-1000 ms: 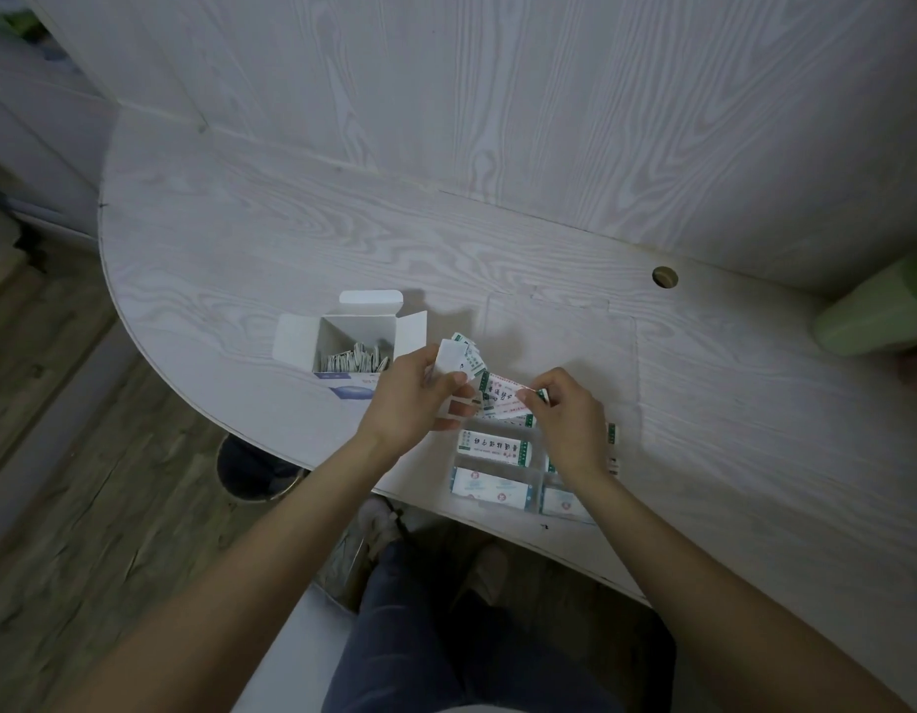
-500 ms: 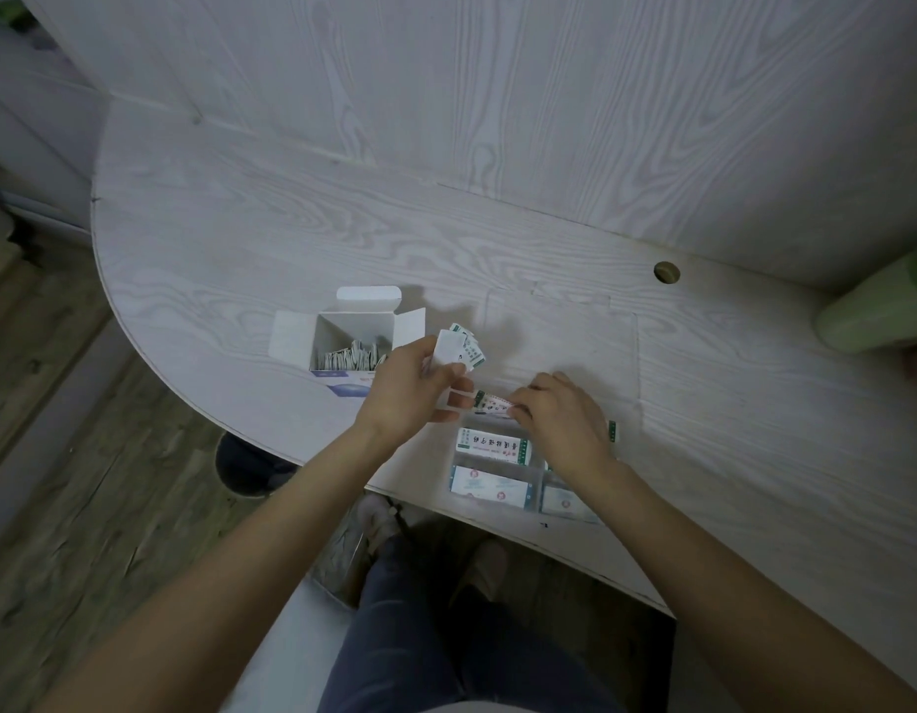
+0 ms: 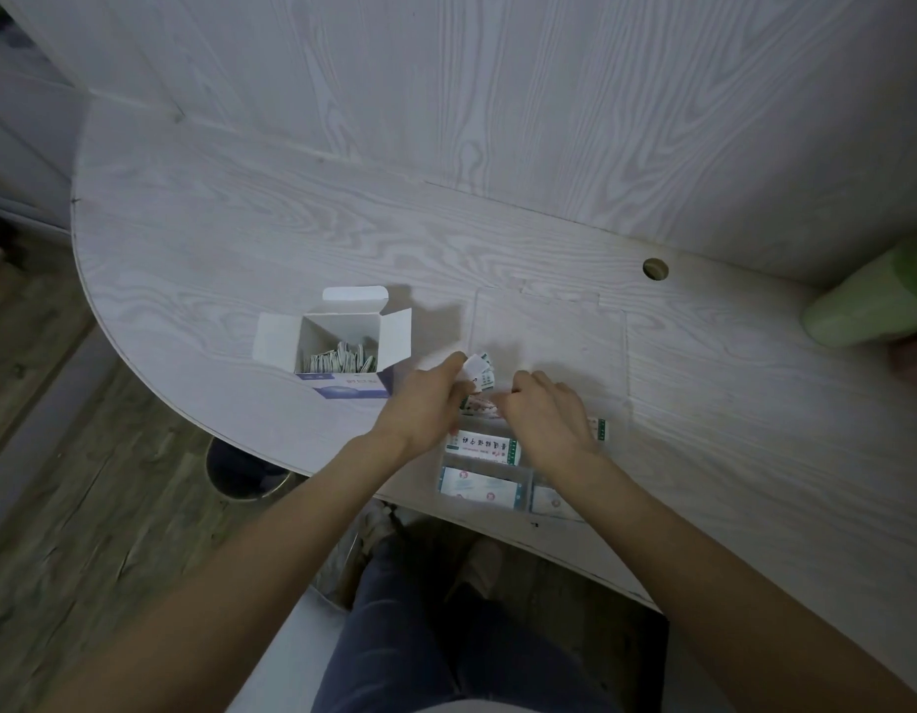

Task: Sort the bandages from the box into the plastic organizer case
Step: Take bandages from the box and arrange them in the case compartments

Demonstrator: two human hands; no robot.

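An open white and blue box (image 3: 338, 347) with several wrapped bandages standing inside sits on the pale wooden table. To its right, near the table's front edge, lies the clear plastic organizer case (image 3: 484, 473) with bandages in its compartments. My left hand (image 3: 425, 403) grips a small bundle of bandages (image 3: 479, 370) above the case's far left corner. My right hand (image 3: 543, 414) hovers over the case's upper compartments, fingers curled down onto a bandage (image 3: 482, 403) lying there; whether it pinches it is hidden.
The case's clear lid (image 3: 549, 347) lies flat on the table behind the case. A green cylinder (image 3: 867, 306) lies at the far right. A cable hole (image 3: 654, 269) is in the tabletop. A dark bin (image 3: 240, 468) stands on the floor under the table edge.
My right hand carried a single bandage down from the bundle into the case's upper left compartment. My left hand stayed, still holding the bundle.
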